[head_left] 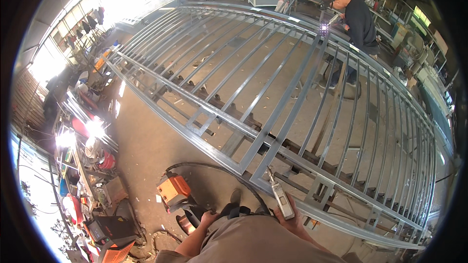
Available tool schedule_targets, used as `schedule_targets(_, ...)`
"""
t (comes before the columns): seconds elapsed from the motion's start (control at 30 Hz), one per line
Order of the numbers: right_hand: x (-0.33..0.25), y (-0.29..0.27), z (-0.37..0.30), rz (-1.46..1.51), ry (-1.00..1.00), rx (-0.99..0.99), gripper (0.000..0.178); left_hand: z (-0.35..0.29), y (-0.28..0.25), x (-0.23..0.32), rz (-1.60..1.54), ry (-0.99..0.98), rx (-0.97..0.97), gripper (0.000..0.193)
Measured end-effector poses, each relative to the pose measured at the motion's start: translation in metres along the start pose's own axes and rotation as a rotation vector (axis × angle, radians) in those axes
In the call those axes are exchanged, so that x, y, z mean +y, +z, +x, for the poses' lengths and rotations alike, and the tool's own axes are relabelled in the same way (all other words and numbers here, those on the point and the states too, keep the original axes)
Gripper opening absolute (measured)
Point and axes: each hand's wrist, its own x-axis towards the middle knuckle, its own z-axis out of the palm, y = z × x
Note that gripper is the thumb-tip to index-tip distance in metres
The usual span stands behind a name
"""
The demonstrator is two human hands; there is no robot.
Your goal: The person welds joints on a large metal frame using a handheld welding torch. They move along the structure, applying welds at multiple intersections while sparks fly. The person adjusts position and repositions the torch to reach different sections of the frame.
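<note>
The right hand (292,214), fingers clenched around a grey metal welding torch (280,196), points it toward twelve o'clock at the long grey steel barred gate frame (273,112) (laid flat); the left hand (208,218) rests half-curled at seven o'clock near an orange wire-feeder box (173,188)

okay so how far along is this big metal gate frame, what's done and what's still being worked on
Done, it seems: the gate frame lies flat with its long rails and many bars in place. In hand: the right hand holds a welding torch at the near rail, the left hand hangs by the orange welder, and a co-worker makes a spark at the far edge. Which joints remain unwelded cannot be told.
</note>
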Motion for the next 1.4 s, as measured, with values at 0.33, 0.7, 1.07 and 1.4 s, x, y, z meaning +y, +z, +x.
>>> schedule_targets(0.33,0.011,0.002,-0.035,0.074,0.026,0.071,0.072,-0.018,0.008,-0.009,0.082,0.109,0.032,0.055)
schedule_targets(0.7,0.021,-0.021,-0.084,0.008,0.093,0.113,0.071,-0.061,0.025,0.030,0.096,0.125,-0.106,0.046)
schedule_targets(1.07,0.026,-0.034,-0.106,0.146,0.047,0.100,0.072,-0.069,0.040,0.047,-0.058,0.230,-0.173,0.046)
schedule_targets(1.4,-0.080,-0.069,-0.076,0.136,-0.033,0.100,0.077,-0.117,0.014,0.140,-0.197,0.650,-0.654,0.069)
